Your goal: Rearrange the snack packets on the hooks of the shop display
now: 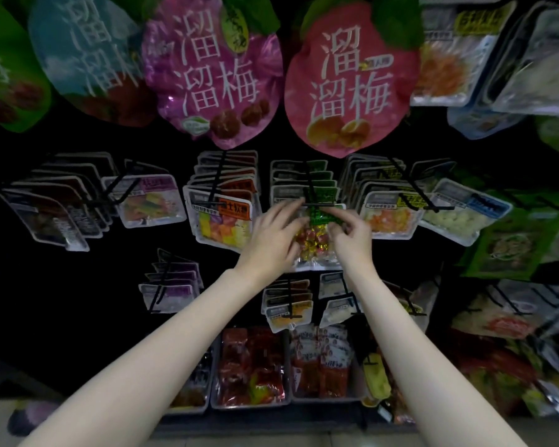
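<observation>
Both hands met at the centre of the frame on one green-topped packet (317, 235), clear below its label and filled with wrapped sweets. It hung at the front end of a black hook (313, 191), ahead of a row of like green-labelled packets behind it. The packets were threaded by their header holes, so the hands likely worked at the header, where the hook's crossbar passed, either to seat the packet or slip it off; which one could not be told.

The left hand (273, 235) lay against the packet's left side, its fingers (291, 209) fairly straight and reaching up to the crossbar. The right hand (352, 235) had its fingers (338, 225) curled in, pinching the right edge just under the green label. The packet's body hung between the two palms, its lower edge showing just below the hands.

To the left hung an orange-labelled packet (223, 221), just beside the left hand; a pink plum bag (349, 88) hung above.
</observation>
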A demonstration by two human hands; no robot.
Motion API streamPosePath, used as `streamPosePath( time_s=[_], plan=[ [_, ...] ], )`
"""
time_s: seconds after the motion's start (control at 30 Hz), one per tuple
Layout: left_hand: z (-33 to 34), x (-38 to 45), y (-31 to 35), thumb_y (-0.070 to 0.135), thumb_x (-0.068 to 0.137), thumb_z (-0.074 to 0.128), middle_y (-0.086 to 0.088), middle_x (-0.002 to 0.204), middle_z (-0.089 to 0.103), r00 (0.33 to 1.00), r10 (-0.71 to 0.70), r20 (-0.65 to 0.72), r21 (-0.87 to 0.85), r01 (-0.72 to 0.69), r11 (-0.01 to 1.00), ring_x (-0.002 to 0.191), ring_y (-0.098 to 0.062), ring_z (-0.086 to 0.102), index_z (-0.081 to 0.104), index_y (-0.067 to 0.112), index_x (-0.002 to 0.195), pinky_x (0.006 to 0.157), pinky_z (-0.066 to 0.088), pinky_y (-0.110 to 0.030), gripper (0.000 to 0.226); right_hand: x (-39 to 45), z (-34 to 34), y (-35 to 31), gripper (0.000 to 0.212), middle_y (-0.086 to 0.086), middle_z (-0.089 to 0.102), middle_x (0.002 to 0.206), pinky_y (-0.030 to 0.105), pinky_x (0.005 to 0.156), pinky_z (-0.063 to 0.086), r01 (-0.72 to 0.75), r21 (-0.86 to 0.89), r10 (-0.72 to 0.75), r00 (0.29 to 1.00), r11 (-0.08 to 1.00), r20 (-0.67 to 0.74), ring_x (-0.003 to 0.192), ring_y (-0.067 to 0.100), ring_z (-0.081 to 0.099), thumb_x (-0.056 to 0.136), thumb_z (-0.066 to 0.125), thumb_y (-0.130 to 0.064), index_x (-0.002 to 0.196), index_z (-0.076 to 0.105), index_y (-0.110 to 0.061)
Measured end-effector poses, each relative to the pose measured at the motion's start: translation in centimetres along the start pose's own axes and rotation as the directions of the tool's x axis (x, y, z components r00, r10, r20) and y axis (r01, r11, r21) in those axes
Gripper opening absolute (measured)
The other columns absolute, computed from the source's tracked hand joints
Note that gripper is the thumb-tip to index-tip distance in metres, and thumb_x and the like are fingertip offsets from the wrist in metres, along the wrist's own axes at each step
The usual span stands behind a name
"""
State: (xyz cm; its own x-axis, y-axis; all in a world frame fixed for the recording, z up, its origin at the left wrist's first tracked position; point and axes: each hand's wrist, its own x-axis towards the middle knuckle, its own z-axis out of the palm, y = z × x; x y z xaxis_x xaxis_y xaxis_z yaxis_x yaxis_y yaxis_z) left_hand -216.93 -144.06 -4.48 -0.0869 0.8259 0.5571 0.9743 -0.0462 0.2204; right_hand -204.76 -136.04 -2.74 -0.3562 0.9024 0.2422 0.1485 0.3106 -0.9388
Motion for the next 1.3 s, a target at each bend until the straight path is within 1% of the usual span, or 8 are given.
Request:
streamPosePath(
  time_s=[0.13, 0.27, 0.47, 0.67, 0.8, 0.97, 1.17, 1.3],
  plan=[
    [0.0, -1.0, -0.1, 0.015, 0.076, 0.045, -0.013, 0.127, 0.055, 0.992, 0.058, -0.112, -0.002, -0.059, 0.998, 0.120, -0.025, 0.036, 0.060, 0.010, 0.115, 0.094, 0.038, -0.047, 0.042, -0.9, -1.1, 0.0, 0.039, 0.005, 0.057, 0.103, 0.042, 0.081, 0.045, 0.042, 0.059, -0.047, 0.996, 0.997, 0.079, 0.089, 0.028, 0.053, 0.090, 0.048, 0.007, 0.098, 0.068, -0.025],
    [0.0, -0.4, -0.6, 0.022, 0.079, 0.039, -0.010, 0.136, 0.049, 0.992, 0.098, -0.080, 0.074, -0.092, 0.993, 0.129, -0.023, 0.030, 0.053, 0.011, 0.126, 0.101, 0.032, -0.044, 0.050, 0.0, -1.0, -0.3, 0.043, 0.011, 0.058, 0.111, 0.029, 0.079, 0.051, 0.057, 0.085, -0.055, 0.998, 0.995, -0.021, 0.087, 0.019, 0.057, 0.092, 0.049, 0.004, 0.093, 0.064, -0.036],
    [0.4, 0.3, -0.8, 0.025, 0.087, 0.037, -0.004, 0.135, 0.051, 0.991, 0.124, -0.043, 0.180, -0.114, 0.977, 0.132, -0.024, 0.028, 0.051, 0.015, 0.130, 0.099, 0.026, -0.041, 0.046, 0.4, -0.3, -0.2, 0.041, 0.006, 0.057, 0.113, 0.037, 0.102, 0.044, 0.040, 0.020, -0.039, 0.999, 0.999, -0.021, 0.110, 0.018, 0.054, 0.092, 0.046, 0.004, 0.102, 0.065, -0.031],
    [1.0, -0.9, -1.8, 0.028, 0.091, 0.035, -0.006, 0.147, 0.038, 0.988, 0.091, 0.124, 0.195, -0.114, 0.974, 0.140, -0.029, 0.023, 0.036, 0.011, 0.142, 0.104, 0.032, -0.051, 0.054, 0.5, -0.1, -0.6, 0.039, 0.010, 0.044, 0.130, 0.008, 0.090, 0.026, 0.043, -0.184, -0.039, 0.999, 0.982, 0.024, 0.124, 0.017, 0.039, 0.094, 0.043, 0.003, 0.124, 0.059, -0.016],
    [1.5, -1.1, -2.1, 0.016, 0.087, 0.056, -0.006, 0.154, 0.022, 0.988, 0.000, 0.153, 0.184, -0.028, 0.983, 0.143, -0.030, 0.014, 0.026, 0.016, 0.147, 0.112, 0.013, -0.045, 0.066, 0.7, 0.2, -0.1, 0.046, 0.011, 0.022, 0.145, 0.025, 0.110, 0.019, -0.041, -0.369, 0.072, 0.995, 0.929, 0.071, 0.138, 0.027, 0.020, 0.094, 0.045, -0.002, 0.138, 0.042, -0.012],
    [2.3, -1.7, -0.3, 0.003, 0.071, 0.070, -0.015, 0.126, 0.055, 0.990, 0.135, 0.037, 0.093, -0.138, 0.986, 0.115, -0.028, 0.037, 0.055, 0.009, 0.120, 0.089, 0.046, -0.049, 0.052, -0.7, -4.1, 2.3, 0.042, 0.011, 0.021, 0.147, 0.032, 0.110, 0.026, -0.161, -0.385, 0.163, 0.986, 0.909, -0.027, 0.136, 0.029, 0.027, 0.094, 0.046, -0.006, 0.134, 0.045, -0.015],
    [4.1, 0.3, 4.9, 0.005, 0.078, 0.060, -0.012, 0.125, 0.053, 0.976, 0.218, 0.004, 0.023, -0.218, 0.976, 0.114, -0.026, 0.041, 0.049, 0.011, 0.124, 0.090, 0.044, -0.044, 0.047, 0.0, -12.7, 4.9, 0.034, 0.012, 0.033, 0.138, 0.034, 0.092, 0.044, -0.299, -0.270, 0.215, 0.929, 0.915, -0.301, 0.118, 0.028, 0.048, 0.093, 0.048, -0.004, 0.126, 0.049, -0.013],
    [6.4, 3.4, 8.9, 0.001, 0.078, 0.064, -0.014, 0.126, 0.053, 0.985, 0.170, -0.028, 0.036, -0.169, 0.985, 0.115, -0.028, 0.043, 0.051, 0.010, 0.124, 0.091, 0.044, -0.046, 0.049, 1.7, -18.1, 5.9, 0.037, 0.011, 0.027, 0.141, 0.017, 0.080, 0.033, -0.157, -0.354, 0.027, 0.938, 0.922, -0.345, 0.121, 0.024, 0.042, 0.094, 0.048, -0.006, 0.130, 0.041, -0.008]
  ],
)
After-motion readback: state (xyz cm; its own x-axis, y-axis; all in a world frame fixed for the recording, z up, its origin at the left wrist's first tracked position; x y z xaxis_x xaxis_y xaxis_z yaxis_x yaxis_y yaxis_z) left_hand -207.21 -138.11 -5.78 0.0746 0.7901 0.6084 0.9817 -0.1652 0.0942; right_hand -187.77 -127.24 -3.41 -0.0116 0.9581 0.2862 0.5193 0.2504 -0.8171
